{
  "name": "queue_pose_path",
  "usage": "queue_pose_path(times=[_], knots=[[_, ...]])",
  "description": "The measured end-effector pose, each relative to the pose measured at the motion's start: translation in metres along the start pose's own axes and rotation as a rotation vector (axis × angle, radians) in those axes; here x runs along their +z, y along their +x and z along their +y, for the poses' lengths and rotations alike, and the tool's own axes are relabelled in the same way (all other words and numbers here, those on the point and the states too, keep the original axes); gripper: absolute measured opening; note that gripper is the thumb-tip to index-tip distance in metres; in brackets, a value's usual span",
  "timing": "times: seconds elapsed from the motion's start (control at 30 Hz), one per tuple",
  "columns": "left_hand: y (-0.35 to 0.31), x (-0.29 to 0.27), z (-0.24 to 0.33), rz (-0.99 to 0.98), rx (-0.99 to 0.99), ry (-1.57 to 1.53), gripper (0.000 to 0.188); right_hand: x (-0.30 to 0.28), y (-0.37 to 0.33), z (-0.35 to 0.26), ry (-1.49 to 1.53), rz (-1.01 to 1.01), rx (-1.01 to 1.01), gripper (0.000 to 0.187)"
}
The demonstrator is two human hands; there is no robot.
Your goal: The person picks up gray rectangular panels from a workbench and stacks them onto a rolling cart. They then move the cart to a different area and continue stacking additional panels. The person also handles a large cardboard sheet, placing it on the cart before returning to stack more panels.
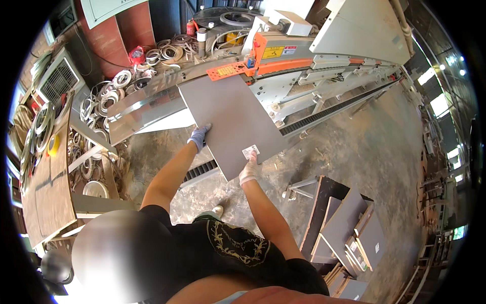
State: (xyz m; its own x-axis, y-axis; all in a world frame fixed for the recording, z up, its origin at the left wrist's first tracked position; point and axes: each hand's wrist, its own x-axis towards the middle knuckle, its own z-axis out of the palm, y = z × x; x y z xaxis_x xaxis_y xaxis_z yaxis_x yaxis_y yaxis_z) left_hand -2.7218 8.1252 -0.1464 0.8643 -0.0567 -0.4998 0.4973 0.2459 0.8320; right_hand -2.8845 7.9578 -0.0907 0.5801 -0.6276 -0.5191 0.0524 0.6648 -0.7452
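A flat grey board (pixel 230 114) with a small white label (pixel 250 151) lies across the edge banding machine (pixel 298 53). Its far end meets the orange guide plate (pixel 226 71), and its near side overhangs the black roller rail (pixel 200 172). My left hand (pixel 199 137), in a bluish-grey glove, grips the board's left edge. On the near edge, my right hand (pixel 249 169) wears a pale glove, its thumb on top beside the label. The fingers of both hands under the board are hidden.
Grey boards (pixel 349 218) stand stacked on a dark support at lower right. Coils of edge banding (pixel 109 101) pile up at the left behind the machine. A wooden table (pixel 48 192) stands at far left. The concrete floor (pixel 364 147) is stained and dusty.
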Motion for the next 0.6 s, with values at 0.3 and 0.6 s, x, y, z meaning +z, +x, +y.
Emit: queue_pose_path(times=[0.3, 0.6], knots=[[0.013, 0.064, 0.017, 0.139, 0.054, -0.316, 0.077, 0.007, 0.076, 0.014, 0.146, -0.084, 0.009, 0.053], [0.198, 0.108, 0.027, -0.386, 0.078, -0.108, 0.068, 0.042, 0.142, -0.058, -0.275, -0.219, -0.173, 0.056]])
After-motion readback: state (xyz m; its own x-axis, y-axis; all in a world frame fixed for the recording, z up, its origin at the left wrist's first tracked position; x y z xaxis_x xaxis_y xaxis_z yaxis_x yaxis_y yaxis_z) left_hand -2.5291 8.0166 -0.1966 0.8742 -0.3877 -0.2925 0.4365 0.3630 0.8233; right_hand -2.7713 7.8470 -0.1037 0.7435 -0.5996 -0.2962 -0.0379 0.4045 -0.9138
